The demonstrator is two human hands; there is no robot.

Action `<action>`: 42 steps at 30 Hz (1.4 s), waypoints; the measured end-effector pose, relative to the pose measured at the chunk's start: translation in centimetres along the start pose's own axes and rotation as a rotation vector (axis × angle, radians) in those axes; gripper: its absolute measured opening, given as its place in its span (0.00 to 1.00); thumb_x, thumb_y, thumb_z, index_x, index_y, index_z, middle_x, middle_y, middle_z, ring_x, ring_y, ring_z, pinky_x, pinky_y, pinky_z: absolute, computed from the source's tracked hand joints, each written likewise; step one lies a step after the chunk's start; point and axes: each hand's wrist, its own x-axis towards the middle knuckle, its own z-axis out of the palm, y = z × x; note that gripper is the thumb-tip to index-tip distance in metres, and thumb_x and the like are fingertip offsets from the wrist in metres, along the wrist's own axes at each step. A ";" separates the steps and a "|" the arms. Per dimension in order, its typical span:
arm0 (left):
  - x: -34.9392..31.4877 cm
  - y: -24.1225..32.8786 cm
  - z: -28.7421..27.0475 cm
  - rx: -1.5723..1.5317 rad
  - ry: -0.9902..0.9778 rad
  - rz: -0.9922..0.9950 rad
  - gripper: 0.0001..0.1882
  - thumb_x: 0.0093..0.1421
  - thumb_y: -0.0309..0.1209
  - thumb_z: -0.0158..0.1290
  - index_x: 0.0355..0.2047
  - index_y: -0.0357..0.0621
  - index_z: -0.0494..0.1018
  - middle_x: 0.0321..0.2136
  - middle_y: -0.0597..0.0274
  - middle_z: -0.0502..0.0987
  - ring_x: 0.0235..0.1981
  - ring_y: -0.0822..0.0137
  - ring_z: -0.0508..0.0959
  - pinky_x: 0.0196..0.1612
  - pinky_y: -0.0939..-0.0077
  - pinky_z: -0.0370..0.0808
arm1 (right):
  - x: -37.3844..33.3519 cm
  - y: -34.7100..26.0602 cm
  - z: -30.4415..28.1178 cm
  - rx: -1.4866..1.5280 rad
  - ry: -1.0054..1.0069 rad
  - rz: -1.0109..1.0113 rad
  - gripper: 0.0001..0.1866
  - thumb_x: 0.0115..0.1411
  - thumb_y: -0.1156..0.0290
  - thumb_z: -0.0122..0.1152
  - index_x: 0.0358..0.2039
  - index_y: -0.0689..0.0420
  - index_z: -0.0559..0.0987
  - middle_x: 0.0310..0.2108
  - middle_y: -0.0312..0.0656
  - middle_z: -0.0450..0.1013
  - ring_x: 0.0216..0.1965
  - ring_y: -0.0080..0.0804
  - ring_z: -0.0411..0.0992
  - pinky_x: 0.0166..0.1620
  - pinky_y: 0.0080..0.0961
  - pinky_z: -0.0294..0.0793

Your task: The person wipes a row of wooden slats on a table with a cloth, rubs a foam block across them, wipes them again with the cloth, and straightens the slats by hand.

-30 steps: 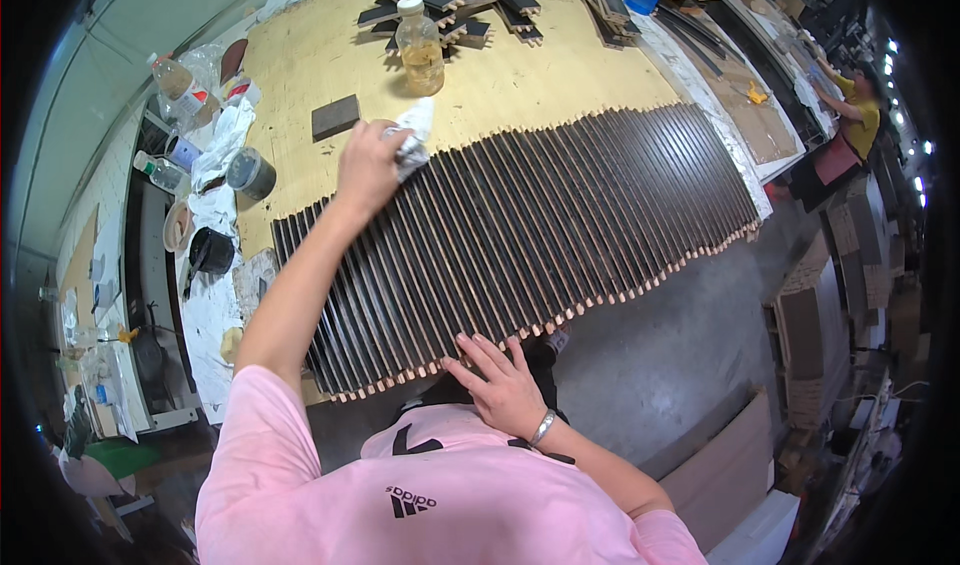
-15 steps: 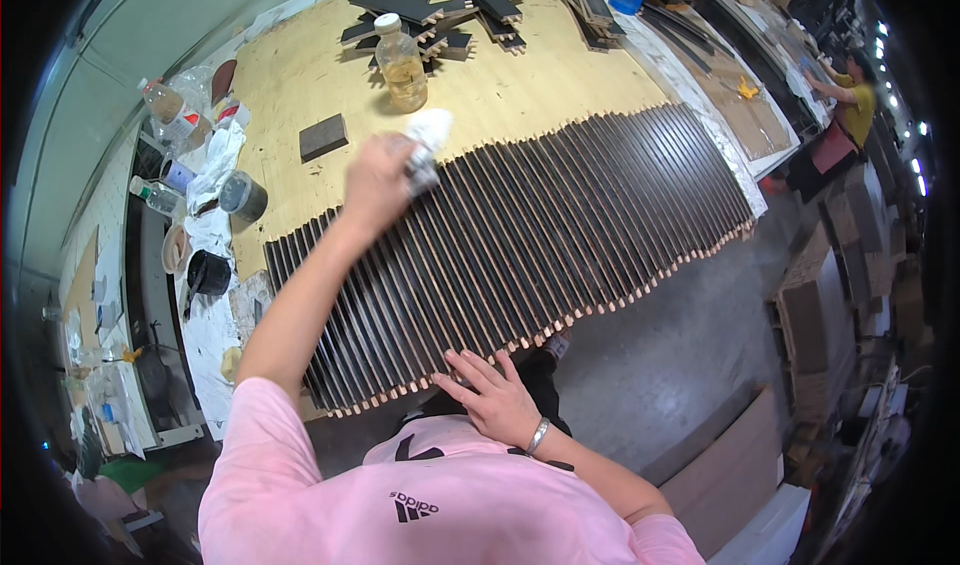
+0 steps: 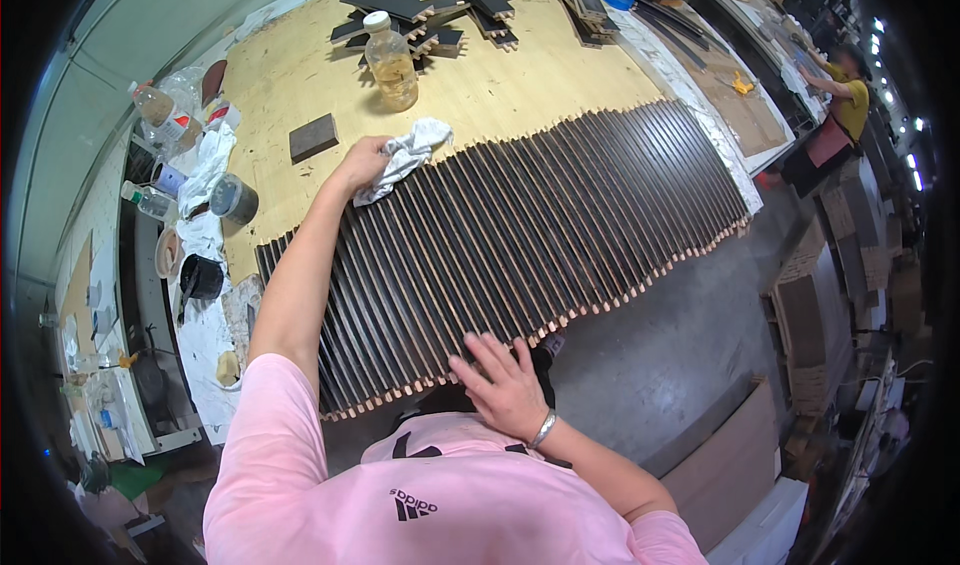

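A long row of dark slats (image 3: 500,235) with pale wooden ends lies side by side across the table's near edge. At the far ends of the slats on the left, my left hand (image 3: 368,163) is closed on a crumpled white cloth (image 3: 412,151), which rests over them. My right hand (image 3: 505,387), with a silver bracelet at the wrist, lies with fingers spread on the near ends around the middle of the row. Just beyond the left hand sits a small dark block (image 3: 314,139). A capped bottle of yellowish liquid (image 3: 391,70) stands past the cloth.
Dark boards are piled (image 3: 400,10) at the back of the yellowish tabletop (image 3: 540,90). Along the left edge stand a lidded tub (image 3: 234,199), a black cup (image 3: 202,278) and plastic bottles (image 3: 160,110). A co-worker (image 3: 845,105) stands at the far right.
My left hand has drawn back slightly toward me and left with the cloth, which now lies more spread out. The right hand has shifted a little right and farther onto the slats.
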 end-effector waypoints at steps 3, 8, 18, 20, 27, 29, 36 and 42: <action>-0.5 -0.3 1.0 0.016 -0.058 -0.021 0.21 0.56 0.19 0.47 0.48 0.41 0.80 0.34 0.64 0.82 0.33 0.71 0.77 0.40 0.76 0.73 | 1.5 1.7 -0.9 -0.031 -0.039 0.165 0.39 0.54 0.55 0.67 0.67 0.39 0.66 0.72 0.45 0.52 0.72 0.42 0.49 0.69 0.52 0.43; -0.8 0.2 1.4 0.034 -0.098 0.000 0.21 0.56 0.18 0.45 0.47 0.40 0.80 0.33 0.63 0.82 0.35 0.71 0.77 0.42 0.78 0.73 | 1.7 3.3 -0.1 -0.095 -0.071 0.138 0.43 0.48 0.47 0.70 0.66 0.40 0.68 0.71 0.48 0.52 0.72 0.46 0.50 0.69 0.50 0.46; -1.5 1.4 1.7 0.099 -0.104 0.042 0.20 0.55 0.18 0.45 0.45 0.41 0.81 0.33 0.59 0.84 0.35 0.67 0.80 0.42 0.73 0.75 | 2.2 2.9 -0.9 -0.061 -0.096 0.154 0.42 0.50 0.50 0.68 0.67 0.40 0.67 0.71 0.47 0.53 0.72 0.47 0.49 0.69 0.49 0.45; -2.6 3.1 1.7 0.467 0.220 -0.008 0.18 0.54 0.20 0.49 0.44 0.41 0.81 0.36 0.55 0.84 0.38 0.59 0.82 0.44 0.68 0.76 | 2.3 2.7 -1.9 -0.004 -0.108 0.162 0.42 0.50 0.51 0.69 0.66 0.43 0.67 0.71 0.50 0.53 0.71 0.51 0.49 0.69 0.52 0.45; -11.1 11.9 9.6 0.281 0.348 0.726 0.12 0.55 0.33 0.59 0.38 0.42 0.79 0.34 0.52 0.80 0.38 0.54 0.80 0.41 0.63 0.79 | -0.1 5.8 -4.0 -0.065 0.110 0.396 0.50 0.50 0.54 0.71 0.69 0.56 0.58 0.71 0.60 0.47 0.70 0.63 0.47 0.67 0.62 0.43; -14.8 13.0 13.9 0.361 0.038 1.025 0.15 0.49 0.31 0.62 0.40 0.46 0.79 0.36 0.56 0.80 0.37 0.58 0.80 0.41 0.64 0.79 | -0.6 7.3 -3.6 -0.129 0.068 0.388 0.49 0.52 0.54 0.69 0.69 0.59 0.58 0.71 0.60 0.47 0.70 0.62 0.47 0.67 0.61 0.44; -2.7 9.0 9.6 0.318 0.374 0.359 0.14 0.53 0.33 0.60 0.41 0.51 0.81 0.36 0.54 0.82 0.39 0.51 0.80 0.44 0.62 0.77 | -0.7 7.9 -3.6 -0.152 0.027 0.364 0.49 0.53 0.51 0.66 0.70 0.60 0.56 0.71 0.59 0.47 0.71 0.58 0.47 0.67 0.61 0.44; 5.2 4.9 7.1 -0.182 0.151 0.047 0.19 0.57 0.23 0.48 0.47 0.45 0.81 0.34 0.59 0.84 0.34 0.65 0.81 0.42 0.72 0.75 | 0.4 8.4 -4.0 -0.100 0.022 0.266 0.42 0.55 0.49 0.64 0.68 0.50 0.64 0.71 0.60 0.49 0.71 0.58 0.48 0.66 0.62 0.44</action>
